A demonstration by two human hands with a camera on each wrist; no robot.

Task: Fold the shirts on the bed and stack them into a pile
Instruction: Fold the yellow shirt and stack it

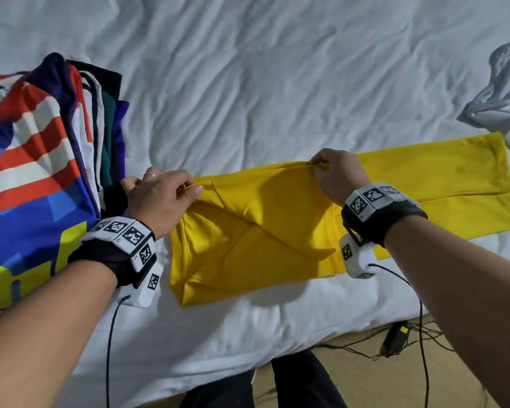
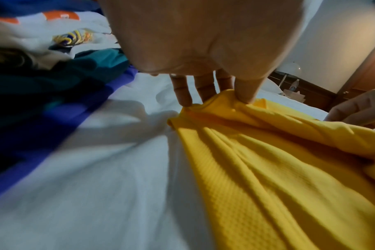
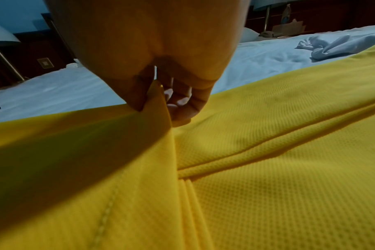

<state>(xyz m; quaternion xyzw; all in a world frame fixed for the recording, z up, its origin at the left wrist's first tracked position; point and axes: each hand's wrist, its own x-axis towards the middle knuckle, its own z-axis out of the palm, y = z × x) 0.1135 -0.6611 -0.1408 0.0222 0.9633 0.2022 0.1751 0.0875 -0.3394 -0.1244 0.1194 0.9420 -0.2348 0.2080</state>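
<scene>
A yellow shirt lies partly folded across the white bed, stretching to the right. My left hand pinches its far left corner, thumb on top in the left wrist view. My right hand pinches the far edge of the same raised fold, seen in the right wrist view. Between the hands the cloth is lifted off the bed. A pile of folded shirts, topped by a red, white and blue one, sits at the left, close beside my left hand.
A crumpled white garment lies at the far right of the bed. The bed's near edge runs below my arms, with cables and a small black device on the floor. Lamps and dark furniture stand beyond the bed.
</scene>
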